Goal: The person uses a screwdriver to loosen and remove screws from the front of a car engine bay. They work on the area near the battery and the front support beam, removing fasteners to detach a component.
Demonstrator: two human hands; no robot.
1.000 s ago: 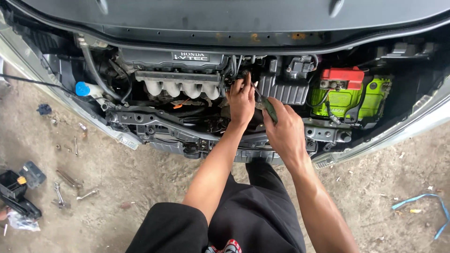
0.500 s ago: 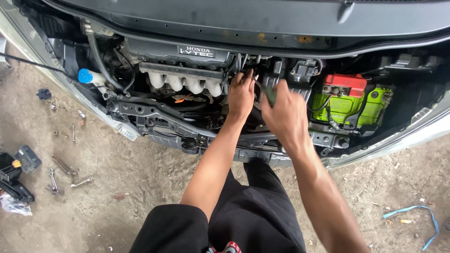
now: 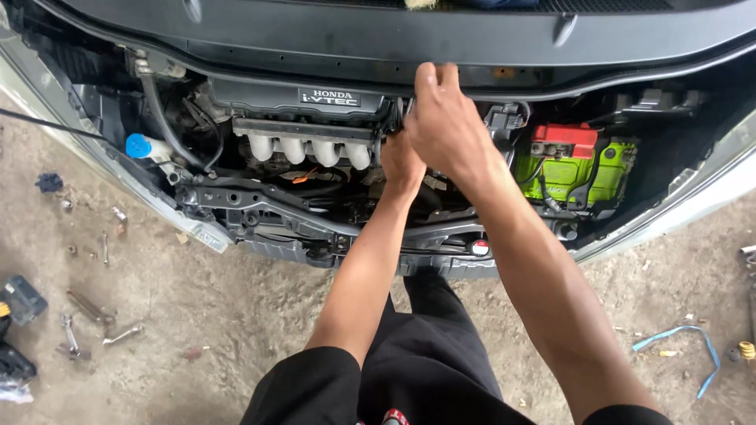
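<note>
Both hands reach into the open engine bay of a silver car standing on a dirt floor. The right hand (image 3: 446, 126) is raised near the back of the bay, its fingers (image 3: 429, 79) bunched together and pointing up at the black plastic cowl panel (image 3: 331, 35) below the windscreen; whether it pinches anything cannot be told, since the fingertips hide what lies between them. The left hand (image 3: 402, 161) sits lower and just beneath the right one, mostly covered by it, down among the black hoses and brackets beside the dark engine cover (image 3: 299, 98); its grip cannot be told either. Left of the hands, 4 pale metal intake runners (image 3: 303, 149) curve down in a row under that cover. Farther left stands a blue round cap (image 3: 138, 145) on a white reservoir. Right of the hands, well apart, sits a bright green battery with a red top cover (image 3: 579, 161). On the floor at the left lie several steel wrenches (image 3: 87, 315), and at the right a blue strap (image 3: 677, 338).
</note>
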